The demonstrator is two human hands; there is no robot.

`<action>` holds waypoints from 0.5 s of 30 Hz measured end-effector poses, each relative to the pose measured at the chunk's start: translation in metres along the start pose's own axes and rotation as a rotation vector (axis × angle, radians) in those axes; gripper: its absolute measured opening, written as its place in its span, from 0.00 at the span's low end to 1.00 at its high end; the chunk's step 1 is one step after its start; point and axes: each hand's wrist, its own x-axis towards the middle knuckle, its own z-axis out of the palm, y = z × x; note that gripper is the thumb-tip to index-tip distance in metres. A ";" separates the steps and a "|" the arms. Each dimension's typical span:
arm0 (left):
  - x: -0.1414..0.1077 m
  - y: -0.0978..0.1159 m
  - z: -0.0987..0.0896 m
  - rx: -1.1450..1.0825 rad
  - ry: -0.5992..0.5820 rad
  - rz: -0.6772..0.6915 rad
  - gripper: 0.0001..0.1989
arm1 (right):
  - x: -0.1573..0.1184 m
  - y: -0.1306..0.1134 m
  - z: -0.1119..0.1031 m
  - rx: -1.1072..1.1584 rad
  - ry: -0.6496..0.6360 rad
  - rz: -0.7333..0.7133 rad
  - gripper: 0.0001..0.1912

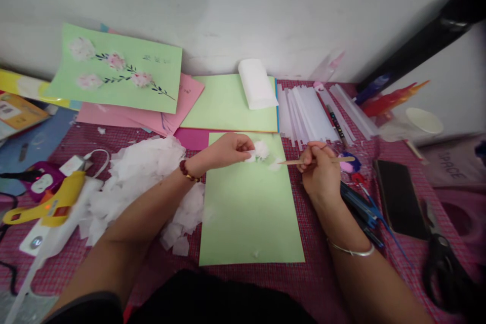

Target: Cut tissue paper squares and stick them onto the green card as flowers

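A light green sheet of paper lies in front of me, with a white tissue flower near its top edge. My left hand pinches a small white tissue piece just left of that flower. My right hand grips a thin wooden stick, its tip pointing left over the sheet. Beside the tip is another white tissue piece; whether the stick touches it I cannot tell. To the left of the sheet spreads a heap of white tissue pieces.
A finished-looking flower picture leans at the back left. A yellow glue gun rests on a white power strip. At the back are a tissue pack and glue sticks. Rightward lie a phone and scissors.
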 end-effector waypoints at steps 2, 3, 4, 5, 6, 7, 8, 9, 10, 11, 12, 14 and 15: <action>0.002 -0.006 0.002 0.090 -0.023 -0.006 0.04 | -0.003 0.001 0.004 -0.043 0.002 -0.001 0.02; 0.002 -0.010 0.001 0.149 -0.051 0.006 0.04 | -0.005 0.001 0.007 -0.055 -0.001 0.006 0.02; 0.002 -0.013 0.000 0.216 -0.084 0.027 0.03 | -0.007 0.001 0.010 -0.064 -0.001 0.013 0.02; 0.001 -0.015 0.000 0.285 -0.118 0.056 0.03 | -0.008 0.001 0.013 -0.073 -0.002 0.020 0.02; 0.001 -0.017 -0.001 0.348 -0.150 0.088 0.04 | -0.010 0.002 0.014 -0.085 -0.007 0.025 0.02; 0.000 -0.018 -0.002 0.395 -0.177 0.121 0.04 | -0.011 0.002 0.015 -0.098 -0.016 0.027 0.02; -0.001 -0.018 -0.002 0.427 -0.196 0.150 0.04 | -0.011 0.003 0.016 -0.113 -0.030 0.026 0.02; -0.001 -0.018 -0.002 0.445 -0.206 0.173 0.05 | -0.012 0.003 0.016 -0.126 -0.047 0.024 0.03; -0.002 -0.017 -0.002 0.454 -0.213 0.190 0.05 | -0.012 0.004 0.015 -0.137 -0.064 0.022 0.03; -0.002 -0.016 -0.001 0.457 -0.218 0.198 0.05 | -0.012 0.005 0.015 -0.142 -0.080 0.022 0.03; -0.003 -0.015 0.000 0.457 -0.220 0.200 0.06 | -0.012 0.006 0.014 -0.146 -0.093 0.021 0.03; -0.003 -0.014 0.002 0.459 -0.225 0.196 0.06 | -0.013 0.008 0.014 -0.155 -0.112 0.015 0.04; -0.003 -0.014 0.002 0.460 -0.226 0.193 0.06 | -0.013 0.009 0.015 -0.161 -0.121 0.011 0.04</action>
